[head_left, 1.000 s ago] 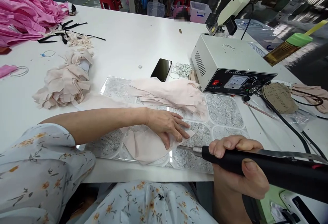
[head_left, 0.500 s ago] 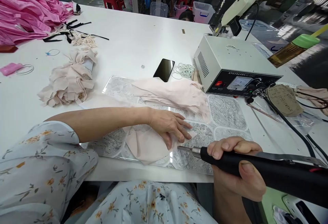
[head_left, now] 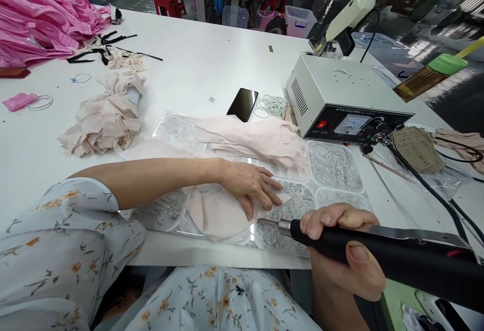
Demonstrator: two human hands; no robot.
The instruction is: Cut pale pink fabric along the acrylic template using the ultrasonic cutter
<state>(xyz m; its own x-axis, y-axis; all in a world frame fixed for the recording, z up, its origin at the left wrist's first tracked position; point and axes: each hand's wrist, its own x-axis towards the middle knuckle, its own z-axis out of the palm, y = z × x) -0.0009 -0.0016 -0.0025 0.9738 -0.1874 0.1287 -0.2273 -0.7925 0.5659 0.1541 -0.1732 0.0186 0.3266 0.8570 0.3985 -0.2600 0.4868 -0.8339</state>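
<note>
My left hand (head_left: 251,184) lies palm down with its fingers spread, pressing a pale pink fabric piece (head_left: 217,217) onto a grey marble-patterned mat (head_left: 336,167). In my right hand (head_left: 348,250) is a black corded handpiece (head_left: 397,253) with a slim metal tip (head_left: 269,222). That tip points left, at the fabric's right edge close to my left thumb; whether it touches the cloth I cannot tell. Just beyond my left hand, a stack of similar pale pink fabric pieces (head_left: 253,139) rests on the mat.
A grey control box (head_left: 351,84) with a meter and red switch stands at the right. Nearby are a phone (head_left: 243,104), coiled cord (head_left: 273,105) and a green-capped bottle (head_left: 431,76). Crumpled beige fabric (head_left: 104,114) and pink fabric (head_left: 41,18) lie leftward. A black cable (head_left: 427,184) crosses the right side.
My right hand has moved slightly left with the handpiece, bringing the metal tip closer to the fabric edge and my left thumb. My left hand stays in place.
</note>
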